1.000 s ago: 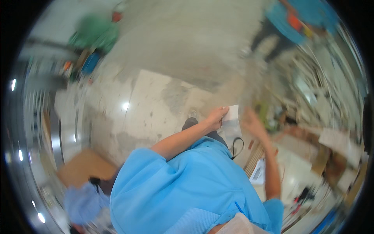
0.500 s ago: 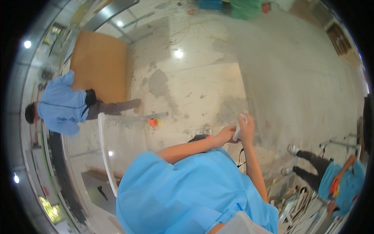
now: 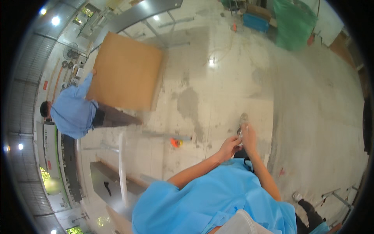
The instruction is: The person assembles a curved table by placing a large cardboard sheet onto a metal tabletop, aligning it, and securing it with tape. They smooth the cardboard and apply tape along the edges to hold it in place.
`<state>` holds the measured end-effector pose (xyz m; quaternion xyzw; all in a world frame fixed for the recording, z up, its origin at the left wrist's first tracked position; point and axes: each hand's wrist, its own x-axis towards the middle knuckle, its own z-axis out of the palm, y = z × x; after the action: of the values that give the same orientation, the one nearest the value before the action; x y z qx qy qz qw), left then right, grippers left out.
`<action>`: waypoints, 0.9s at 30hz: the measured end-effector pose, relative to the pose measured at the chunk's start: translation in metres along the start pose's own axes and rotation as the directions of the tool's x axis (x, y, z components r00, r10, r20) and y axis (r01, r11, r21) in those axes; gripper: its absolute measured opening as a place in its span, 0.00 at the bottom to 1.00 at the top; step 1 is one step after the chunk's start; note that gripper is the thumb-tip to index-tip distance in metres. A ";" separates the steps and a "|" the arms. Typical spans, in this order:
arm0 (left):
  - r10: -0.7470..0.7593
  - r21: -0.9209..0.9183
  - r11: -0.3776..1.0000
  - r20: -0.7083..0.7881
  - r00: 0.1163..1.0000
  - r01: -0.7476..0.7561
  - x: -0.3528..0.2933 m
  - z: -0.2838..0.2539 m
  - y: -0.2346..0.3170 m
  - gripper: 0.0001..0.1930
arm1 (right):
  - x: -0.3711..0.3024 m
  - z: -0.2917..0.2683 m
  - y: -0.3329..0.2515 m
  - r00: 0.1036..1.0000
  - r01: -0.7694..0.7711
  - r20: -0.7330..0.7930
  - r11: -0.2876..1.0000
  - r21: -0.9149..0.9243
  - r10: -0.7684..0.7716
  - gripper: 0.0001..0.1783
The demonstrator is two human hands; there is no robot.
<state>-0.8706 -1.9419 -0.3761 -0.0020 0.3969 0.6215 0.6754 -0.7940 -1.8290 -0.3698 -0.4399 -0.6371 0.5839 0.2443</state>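
Note:
My left hand (image 3: 229, 148) and my right hand (image 3: 248, 137) are together in front of my body, over the pale floor. Between them is a small, crumpled whitish thing (image 3: 240, 136), thin like tissue or film; its kind does not show. Fingers of both hands are closed around it, and the right hand covers much of it. Below the hands, one of my shoes (image 3: 244, 117) shows on the floor.
At left a person in blue (image 3: 74, 111) holds a large brown board (image 3: 126, 72). An orange roll-like object (image 3: 176, 142) lies beside a metal bar (image 3: 167, 136). A grey table (image 3: 117, 191) stands lower left; a green sheet (image 3: 294, 25) hangs far right. Another person's legs (image 3: 309, 212) show lower right.
My view has shifted, so the scene sits further right and the lower-right person is mostly out of frame. Less of the whitish thing shows between my hands. More of the board's face shows.

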 end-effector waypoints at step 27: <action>0.009 0.250 0.963 -0.404 0.915 0.101 0.458 -0.103 0.604 0.18 | 0.788 0.070 -0.059 0.969 0.244 0.213 0.608 -0.756 -0.124 0.24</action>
<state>-1.4740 -1.4717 -0.3965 -0.0483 0.6065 0.5327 0.5883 -1.2570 -1.1953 -0.4870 -0.3921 -0.8833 0.2530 0.0447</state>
